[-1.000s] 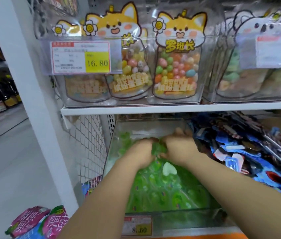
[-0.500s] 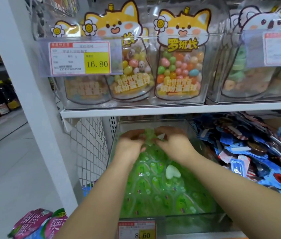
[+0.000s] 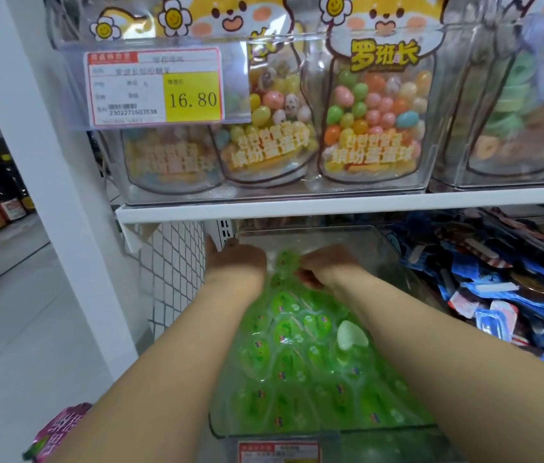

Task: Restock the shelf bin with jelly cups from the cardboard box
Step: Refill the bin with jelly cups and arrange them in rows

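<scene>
Two hands in the jelly bin

The clear shelf bin point(image 3: 392, 253), long axis running away from me, holds a heap of green jelly cups point(image 3: 297, 345), lids mostly up. My left hand point(image 3: 238, 262) and right hand point(image 3: 329, 267) reach in knuckles-up, fingers curled over the heap's far end; whether they grip cups I cannot tell.

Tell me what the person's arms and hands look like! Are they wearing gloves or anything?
No gloves. The left hand and the right hand are both bare, and so are the left forearm and right forearm: no sleeves reach into view. No watch or bracelet shows on either wrist. The fingers are mostly hidden, so rings cannot be ruled out.
</scene>
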Tool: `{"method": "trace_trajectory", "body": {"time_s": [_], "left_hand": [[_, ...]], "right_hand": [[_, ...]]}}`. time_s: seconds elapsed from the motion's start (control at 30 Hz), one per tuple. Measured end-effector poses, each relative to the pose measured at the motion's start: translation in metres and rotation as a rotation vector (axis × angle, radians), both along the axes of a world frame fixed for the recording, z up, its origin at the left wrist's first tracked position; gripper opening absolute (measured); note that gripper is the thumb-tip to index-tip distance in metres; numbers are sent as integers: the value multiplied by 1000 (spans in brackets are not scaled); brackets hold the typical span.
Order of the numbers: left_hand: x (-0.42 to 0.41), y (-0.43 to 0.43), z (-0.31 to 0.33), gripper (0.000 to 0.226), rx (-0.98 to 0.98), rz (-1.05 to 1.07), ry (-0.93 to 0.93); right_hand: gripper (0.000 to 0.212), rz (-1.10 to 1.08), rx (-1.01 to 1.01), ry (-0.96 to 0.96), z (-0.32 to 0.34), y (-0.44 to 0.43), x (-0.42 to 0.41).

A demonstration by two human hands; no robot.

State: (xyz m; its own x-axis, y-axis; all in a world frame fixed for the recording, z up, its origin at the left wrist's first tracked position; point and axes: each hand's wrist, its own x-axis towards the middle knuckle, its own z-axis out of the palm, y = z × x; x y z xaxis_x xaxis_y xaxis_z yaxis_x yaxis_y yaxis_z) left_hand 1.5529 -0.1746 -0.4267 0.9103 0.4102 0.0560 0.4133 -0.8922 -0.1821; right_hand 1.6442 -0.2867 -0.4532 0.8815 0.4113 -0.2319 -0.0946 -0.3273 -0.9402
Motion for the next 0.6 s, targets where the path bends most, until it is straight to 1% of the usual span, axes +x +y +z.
{"method": "trace_trajectory", "body": {"time_s": [0.07,0.13,0.27,0.33,0.37,0.4,0.43,0.5,0.53,0.57,0.6], "left_hand": [[-1,8,-5,56,9,15,72],[-4,13,-7,57,-9,16,98],[-6,14,-10,55,-23,2,59],[-5,16,-11,54,-25,4,56],[-6,16,-11,55,-29,5,58],[-6,16,-11,55,-32,5,59],[-7,15,-11,55,-33,5,61],[-7,15,-9,54,-42,1,53],[-8,14,-8,53,-43,-3,38],[-9,13,-6,51,-40,-10,10],[-10,12,-5,49,-34,-20,-30]], "right_hand": [[21,-11,-16,29,-8,5,6],[20,-27,-31,57,-14,11,10],[12,-28,-57,64,-20,22,15],[11,-23,-42,67,-21,23,15],[13,-10,-72,45,-20,23,13],[17,15,-120,4,-19,21,11],[22,57,-209,-70,-16,17,9],[29,134,-404,-273,-1,6,1],[24,156,-463,-395,9,0,-3],[18,161,-465,-494,19,-7,-5],[17,150,-447,-573,30,-16,-7]]}}
